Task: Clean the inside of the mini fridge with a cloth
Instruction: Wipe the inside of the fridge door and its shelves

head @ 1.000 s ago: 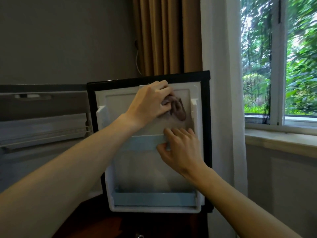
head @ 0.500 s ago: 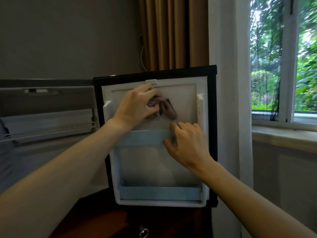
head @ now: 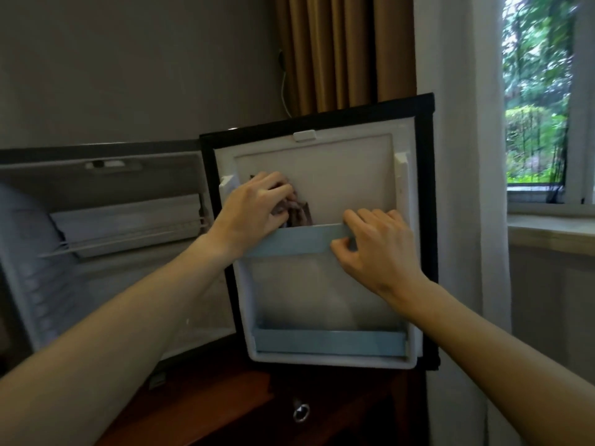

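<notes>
Your left hand point(head: 257, 209) grips the bunched brown cloth point(head: 297, 212), fingers curled around it, and presses it against the white inner panel of the open fridge door point(head: 347, 175). The cloth sits low on that panel, near its left edge and just above the upper blue rail point(head: 299, 241). To the right of the cloth the panel is bare as far as the raised white post point(head: 401, 175) by the door's right edge, and bare upward to the small white tab point(head: 304, 135) at the top.

Your right hand point(head: 376, 249) holds the right part of the upper blue rail, fingers hooked over its top edge and thumb on its front face. Below it the lower pocket runs down to the lower blue rail point(head: 328, 342), which spans nearly the full width of the door.

The fridge cavity point(head: 106, 226) stands open to the left, with a wire shelf point(head: 128, 241) across it. Its left side is cut off by the frame edge, and your left forearm covers its lower right corner. The door's black frame meets the white curtain point(head: 463, 188) on the right; you cannot tell whether they touch. Most of the cloth is hidden under your fingers, so its full shape is hard to make out, and it looks crumpled rather than folded. A dark wooden cabinet point(head: 225, 413) lies beneath the fridge.
</notes>
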